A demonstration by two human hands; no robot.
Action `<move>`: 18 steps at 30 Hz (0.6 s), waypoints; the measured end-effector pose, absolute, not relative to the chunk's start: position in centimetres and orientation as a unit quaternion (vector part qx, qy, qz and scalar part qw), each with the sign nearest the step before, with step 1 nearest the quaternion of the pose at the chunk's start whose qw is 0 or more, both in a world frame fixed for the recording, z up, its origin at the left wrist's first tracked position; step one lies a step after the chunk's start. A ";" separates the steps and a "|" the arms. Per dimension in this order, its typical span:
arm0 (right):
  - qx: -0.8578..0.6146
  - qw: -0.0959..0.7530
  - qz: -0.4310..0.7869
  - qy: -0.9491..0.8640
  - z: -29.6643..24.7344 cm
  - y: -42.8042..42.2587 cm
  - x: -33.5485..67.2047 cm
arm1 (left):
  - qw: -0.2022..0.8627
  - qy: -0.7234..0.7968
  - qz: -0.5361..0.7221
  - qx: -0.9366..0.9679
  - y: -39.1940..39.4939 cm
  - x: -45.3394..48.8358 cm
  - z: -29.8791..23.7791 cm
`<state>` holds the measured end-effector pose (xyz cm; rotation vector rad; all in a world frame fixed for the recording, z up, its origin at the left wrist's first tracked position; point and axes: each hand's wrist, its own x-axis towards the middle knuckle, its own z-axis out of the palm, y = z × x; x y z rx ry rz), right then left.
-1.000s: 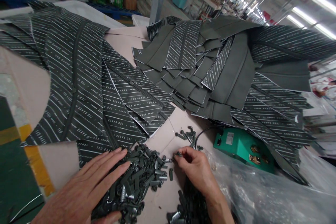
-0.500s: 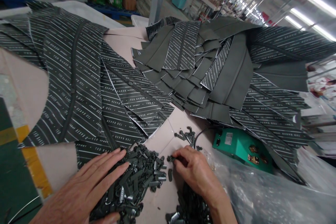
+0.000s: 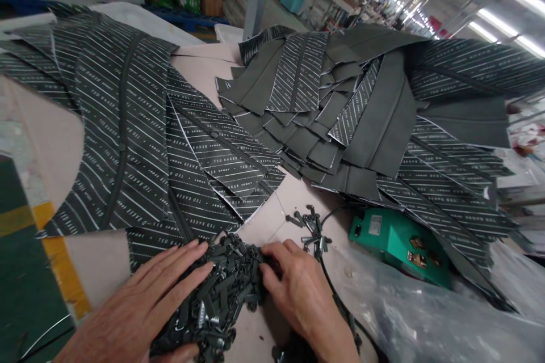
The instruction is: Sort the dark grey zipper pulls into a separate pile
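Note:
A heap of small dark zipper sliders, some with shiny metal parts, lies on the pale table. My left hand rests flat along the heap's left side, fingers stretched out and thumb lower down. At the heap's right edge, the curled fingers and thumb of my right hand close on sliders; exactly which ones is hidden. A smaller group of loose sliders lies just beyond my right hand. More dark pieces show partly under my right wrist.
Striped, lettered dark fabric panels with zippers spread at left. A large stack of dark panels fills the back. A green box with a black cable stands at right, beside clear plastic sheeting.
My right hand has moved left from the bare table to the heap's edge. The loose sliders between are no longer seen apart, and more cable shows. My left hand stays in place.

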<state>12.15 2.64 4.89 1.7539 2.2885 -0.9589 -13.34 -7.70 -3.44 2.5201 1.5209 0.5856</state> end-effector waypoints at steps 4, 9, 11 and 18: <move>0.586 0.058 -0.306 0.748 4.5 3.2 11.9 | 0.072 0.510 0.190 0.836 -7.8 -13.4 -3.6; 0.592 -0.021 -0.384 0.708 3.6 3.9 12.4 | 0.082 0.510 0.186 0.836 -7.9 -13.5 -3.9; 0.595 -0.041 -0.429 0.678 3.2 4.2 13.0 | 0.084 0.510 0.194 0.834 -7.9 -13.4 -3.9; 0.671 -0.097 -0.372 0.634 4.0 5.3 16.9 | 0.089 0.505 0.197 0.836 -7.7 -13.4 -3.6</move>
